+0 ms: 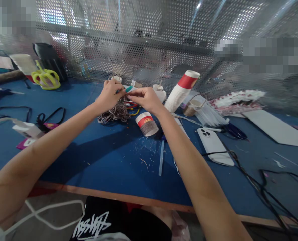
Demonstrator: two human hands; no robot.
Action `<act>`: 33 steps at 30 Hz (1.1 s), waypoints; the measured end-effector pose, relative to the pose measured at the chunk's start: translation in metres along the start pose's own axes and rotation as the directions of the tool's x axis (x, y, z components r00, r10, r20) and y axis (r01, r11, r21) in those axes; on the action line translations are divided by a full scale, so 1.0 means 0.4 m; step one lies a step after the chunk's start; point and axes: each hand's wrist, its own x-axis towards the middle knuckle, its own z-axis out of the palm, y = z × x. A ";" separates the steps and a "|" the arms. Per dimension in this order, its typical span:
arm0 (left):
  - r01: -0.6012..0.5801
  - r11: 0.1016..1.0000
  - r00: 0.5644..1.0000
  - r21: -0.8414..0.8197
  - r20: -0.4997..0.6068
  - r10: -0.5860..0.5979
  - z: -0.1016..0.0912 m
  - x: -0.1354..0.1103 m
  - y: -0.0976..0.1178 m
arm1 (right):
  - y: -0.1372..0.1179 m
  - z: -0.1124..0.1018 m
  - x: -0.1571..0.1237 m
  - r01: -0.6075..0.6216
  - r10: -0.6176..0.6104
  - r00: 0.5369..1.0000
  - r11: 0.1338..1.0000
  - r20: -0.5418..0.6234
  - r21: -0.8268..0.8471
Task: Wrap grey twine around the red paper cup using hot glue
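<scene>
At the back middle of the table, my left hand [111, 91] has its fingers closed around a slim teal object [128, 89], whose kind I cannot make out. Close beside it, my right hand [145, 98] pinches with thumb and fingertips; what it grips is too small to tell. Below both hands lies a tangled bundle of brown string [116, 113], with some red, yellow and blue strands [133, 109] at its right side. A red and white paper cup [146, 124], its lower part wound with brown string, lies tilted in front of my right hand.
A leaning stack of paper cups [180, 92] stands right of my right forearm, near glue sticks [209, 112] and a white phone [215, 147]. A glue stick [161, 157] lies mid-table. Black cables [254, 180] cross the right side. At left are a yellow basket-like object [46, 79] and a charger [28, 129].
</scene>
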 end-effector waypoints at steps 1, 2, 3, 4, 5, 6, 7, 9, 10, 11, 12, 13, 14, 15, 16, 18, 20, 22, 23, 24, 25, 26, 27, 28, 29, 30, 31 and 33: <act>-0.003 1.000 1.000 -0.005 0.002 0.003 0.001 0.000 0.001 | 0.000 0.001 0.001 0.006 -0.006 1.000 1.000 0.002 -0.009; -0.004 1.000 1.000 -0.006 0.006 0.004 0.001 0.000 0.003 | -0.001 0.002 0.001 0.009 -0.009 1.000 1.000 0.005 -0.010; -0.002 1.000 1.000 -0.006 0.011 0.002 0.001 -0.001 0.005 | -0.001 0.003 0.002 0.009 -0.009 1.000 1.000 0.010 -0.005; 0.003 1.000 1.000 -0.005 0.016 -0.003 0.000 -0.001 0.007 | -0.002 0.004 0.003 0.006 -0.006 1.000 1.000 0.015 0.001; 0.008 1.000 1.000 -0.003 0.022 -0.008 0.000 -0.002 0.008 | -0.002 0.004 0.003 0.001 -0.001 1.000 1.000 0.020 0.004; 0.011 1.000 0.999 0.001 0.031 -0.011 -0.001 -0.003 0.009 | -0.002 0.005 0.003 -0.005 0.005 1.000 1.000 0.028 0.005; 0.011 1.000 0.999 0.007 0.043 -0.011 -0.002 -0.004 0.010 | -0.002 0.005 0.003 -0.011 0.010 0.999 1.000 0.035 0.005; 0.002 1.000 0.998 0.023 0.067 -0.004 -0.003 -0.007 0.010 | -0.002 0.004 0.002 -0.015 0.014 0.998 1.000 0.054 0.013; -0.002 1.000 0.997 0.031 0.076 -0.001 -0.003 -0.008 0.009 | -0.003 0.004 0.001 -0.012 0.011 0.998 1.000 0.060 0.020; -0.005 0.999 0.997 0.039 0.080 0.002 -0.002 -0.009 0.009 | -0.003 0.004 0.001 -0.006 0.005 0.998 1.000 0.063 0.026; -0.007 0.999 0.997 0.045 0.080 0.003 -0.002 -0.009 0.008 | -0.003 0.004 0.000 -0.001 -0.001 0.998 1.000 0.065 0.027; -0.009 0.999 0.997 0.049 0.078 0.005 -0.001 -0.009 0.006 | -0.004 0.005 0.000 0.004 -0.006 0.998 1.000 0.065 0.022; -0.012 0.999 0.997 0.051 0.080 0.008 0.001 -0.009 0.005 | -0.004 0.006 0.000 0.007 -0.008 0.998 1.000 0.064 0.012; -0.016 0.999 0.997 0.049 0.083 0.011 0.003 -0.008 0.003 | -0.004 0.006 0.001 0.009 -0.009 0.998 1.000 0.063 0.002; -0.017 0.999 0.996 0.043 0.085 0.013 0.005 -0.007 0.002 | -0.004 0.007 0.001 0.008 -0.008 0.998 1.000 0.060 -0.007; -0.021 1.000 0.997 0.023 0.081 0.019 0.010 -0.005 -0.002 | -0.003 0.004 0.002 0.007 -0.006 0.999 0.999 0.042 -0.032; -0.043 0.999 0.996 0.014 0.085 0.042 0.016 -0.004 -0.006 | -0.002 -0.002 0.001 0.005 -0.005 1.000 0.996 -0.001 -0.092; -0.076 0.997 0.992 0.026 0.099 0.073 0.023 -0.007 -0.011 | -0.002 -0.012 0.000 -0.001 -0.010 0.998 0.981 -0.057 -0.193; -0.091 0.995 0.990 0.036 0.109 0.087 0.026 -0.009 -0.014 | -0.002 -0.017 -0.001 -0.004 -0.015 0.997 0.969 -0.078 -0.245; -0.105 0.993 0.988 0.047 0.119 0.099 0.030 -0.011 -0.018 | -0.001 -0.023 -0.002 -0.007 -0.021 0.995 0.957 -0.095 -0.292; -0.120 0.991 0.986 0.058 0.125 0.112 0.033 -0.013 -0.022 | -0.001 -0.028 -0.002 -0.009 -0.028 0.994 0.944 -0.109 -0.329; -0.137 0.988 0.983 0.070 0.132 0.127 0.036 -0.015 -0.025 | 0.001 -0.032 -0.002 -0.009 -0.037 0.992 0.933 -0.121 -0.359; -0.155 0.985 0.980 0.081 0.139 0.142 0.039 -0.016 -0.029 | 0.003 -0.036 -0.001 -0.009 -0.047 0.989 0.926 -0.139 -0.377; -0.169 0.981 0.977 0.090 0.145 0.155 0.041 -0.017 -0.033 | 0.007 -0.039 0.000 -0.009 -0.057 0.985 0.924 -0.161 -0.382; -0.179 0.979 0.975 0.096 0.149 0.164 0.043 -0.018 -0.035 | 0.011 -0.042 0.002 -0.015 -0.058 0.981 0.929 -0.186 -0.370; -0.182 0.979 0.974 0.095 0.154 0.166 0.043 -0.018 -0.038 | 0.016 -0.043 0.004 -0.030 -0.044 0.976 0.942 -0.211 -0.336; -0.178 0.980 0.974 0.089 0.159 0.163 0.044 -0.017 -0.039 | 0.022 -0.044 0.007 -0.050 -0.016 0.972 0.960 -0.233 -0.275; -0.159 0.984 0.977 0.078 0.156 0.146 0.043 -0.015 -0.040 | 0.034 -0.043 0.011 -0.097 0.075 0.968 0.992 -0.240 -0.081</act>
